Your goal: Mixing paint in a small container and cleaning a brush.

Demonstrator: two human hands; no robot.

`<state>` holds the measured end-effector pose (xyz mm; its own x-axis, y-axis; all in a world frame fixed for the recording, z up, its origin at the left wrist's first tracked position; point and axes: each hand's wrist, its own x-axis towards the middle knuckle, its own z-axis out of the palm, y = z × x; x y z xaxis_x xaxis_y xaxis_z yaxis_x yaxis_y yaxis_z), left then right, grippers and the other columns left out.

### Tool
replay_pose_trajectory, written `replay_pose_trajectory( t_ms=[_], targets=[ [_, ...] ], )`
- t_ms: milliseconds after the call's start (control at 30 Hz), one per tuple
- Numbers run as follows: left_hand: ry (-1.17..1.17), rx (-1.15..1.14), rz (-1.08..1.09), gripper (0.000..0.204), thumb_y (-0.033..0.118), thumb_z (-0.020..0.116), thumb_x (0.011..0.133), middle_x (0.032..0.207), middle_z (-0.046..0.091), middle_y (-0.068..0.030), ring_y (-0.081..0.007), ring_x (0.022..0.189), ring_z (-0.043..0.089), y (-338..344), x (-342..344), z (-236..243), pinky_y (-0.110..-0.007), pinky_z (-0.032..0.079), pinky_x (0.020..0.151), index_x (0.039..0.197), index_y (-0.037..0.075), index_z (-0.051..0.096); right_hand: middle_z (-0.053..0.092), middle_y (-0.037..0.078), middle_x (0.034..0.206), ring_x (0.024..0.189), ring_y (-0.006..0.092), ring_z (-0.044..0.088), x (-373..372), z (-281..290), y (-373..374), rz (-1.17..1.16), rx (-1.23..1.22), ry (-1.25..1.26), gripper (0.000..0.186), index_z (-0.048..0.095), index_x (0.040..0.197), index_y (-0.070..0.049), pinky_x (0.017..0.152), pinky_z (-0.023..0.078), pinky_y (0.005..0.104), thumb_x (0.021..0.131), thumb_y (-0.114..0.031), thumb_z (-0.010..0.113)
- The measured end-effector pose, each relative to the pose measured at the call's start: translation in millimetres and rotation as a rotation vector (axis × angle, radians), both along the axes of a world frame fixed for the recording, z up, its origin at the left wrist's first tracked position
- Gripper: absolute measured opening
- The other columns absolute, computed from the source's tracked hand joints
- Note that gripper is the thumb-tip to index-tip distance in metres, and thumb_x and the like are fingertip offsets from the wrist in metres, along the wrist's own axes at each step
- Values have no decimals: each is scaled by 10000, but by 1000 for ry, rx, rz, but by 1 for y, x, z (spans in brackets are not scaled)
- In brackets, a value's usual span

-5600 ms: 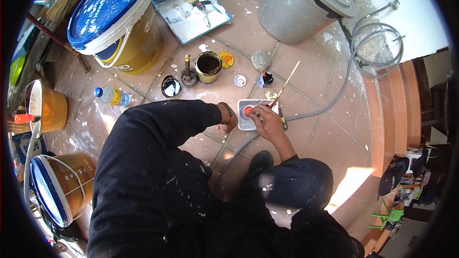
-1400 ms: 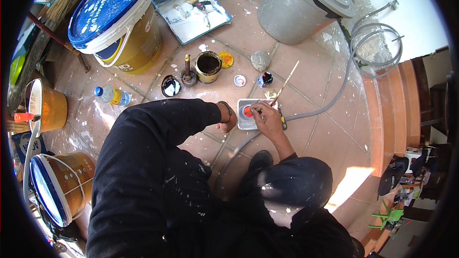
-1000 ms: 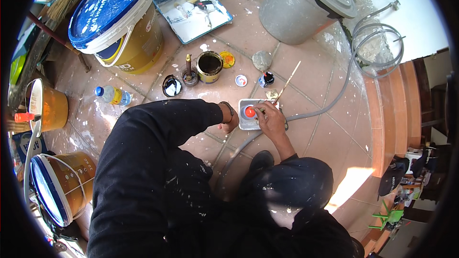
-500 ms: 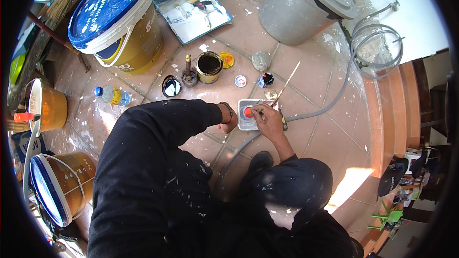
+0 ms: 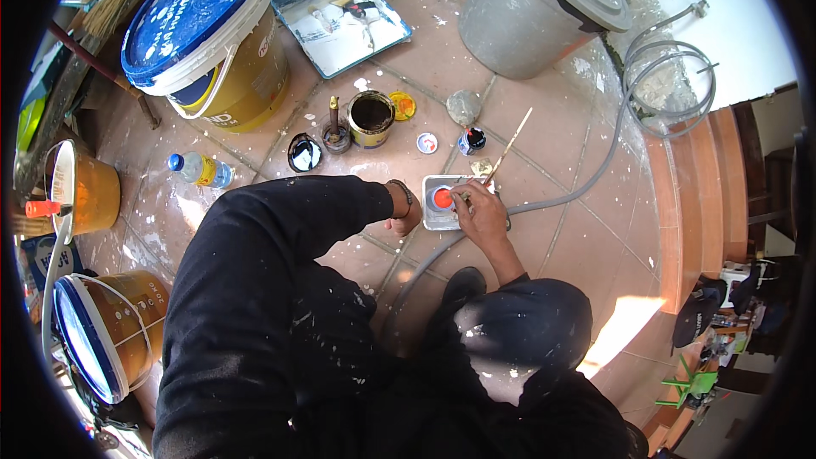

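Note:
My right hand (image 5: 483,214) is closed in a pinch at a small round pot of red paint (image 5: 443,197). What its fingertips hold there, if anything, I cannot make out. The pot stands in a whitish rectangular tray (image 5: 439,223) on the tiles. A thin wooden stick, perhaps a brush handle (image 5: 514,138), slants up beyond this hand; its lower end is hidden. Past a dark sleeve, my left hand (image 5: 406,214) hangs bent beside the tray, a band at its wrist. Most of its fingers are hidden, and I see nothing in it.
Beyond the tray stand a dark-filled tin (image 5: 371,117), a small dark paint pot (image 5: 472,140) and a round stone (image 5: 464,107). Farther off are a white-paint roller tray (image 5: 387,49), a large lidded bucket (image 5: 246,89) and a grey bin (image 5: 510,30). A grey hose (image 5: 586,187) crosses the floor.
My right hand has shifted slightly at the red pot, so more of the red paint shows. My left hand and the things on the floor have stayed put.

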<state>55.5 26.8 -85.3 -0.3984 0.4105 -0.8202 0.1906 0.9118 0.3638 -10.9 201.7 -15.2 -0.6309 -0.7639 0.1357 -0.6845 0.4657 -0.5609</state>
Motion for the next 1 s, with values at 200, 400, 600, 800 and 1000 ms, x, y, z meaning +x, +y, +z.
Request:
replay_pose_trajectory(
  t_ms=[200,400,600,800,1000],
  targets=[
    [-5,-9,-35,242,225,717,757,994,759,-141,-309,946,709,0,-1,-4,-466,535,841,936,92,810,711,97,919,761,277,697,1,2,0,4,-104,-122,138,741,1013,-85,655,536,358,914,-169,694],
    [-15,-9,-63,222,230,718,753,972,762,-134,-299,947,711,0,-1,-9,-459,535,838,909,104,814,710,106,921,781,279,698,2,4,-1,91,-124,-158,115,735,988,-76,683,539,368,917,-150,682],
    [7,1,13,247,230,724,748,975,763,-132,-300,940,708,-1,-1,-10,-461,534,837,934,90,808,706,112,930,802,276,696,0,5,-2,52,20,-147,121,729,990,-69,688,535,372,911,-155,698],
    [6,-10,-10,258,236,722,759,1009,758,-132,-311,969,705,-1,-1,-1,-471,534,848,950,82,805,703,115,927,751,280,694,0,5,-1,58,40,-71,120,724,993,-66,675,538,371,917,-152,691],
    [3,0,-21,248,232,704,791,1022,759,-130,-308,976,704,-2,1,3,-481,530,855,956,77,807,693,103,913,743,267,690,1,4,0,81,-89,18,107,715,978,-65,666,537,360,921,-151,687]
  ],
)
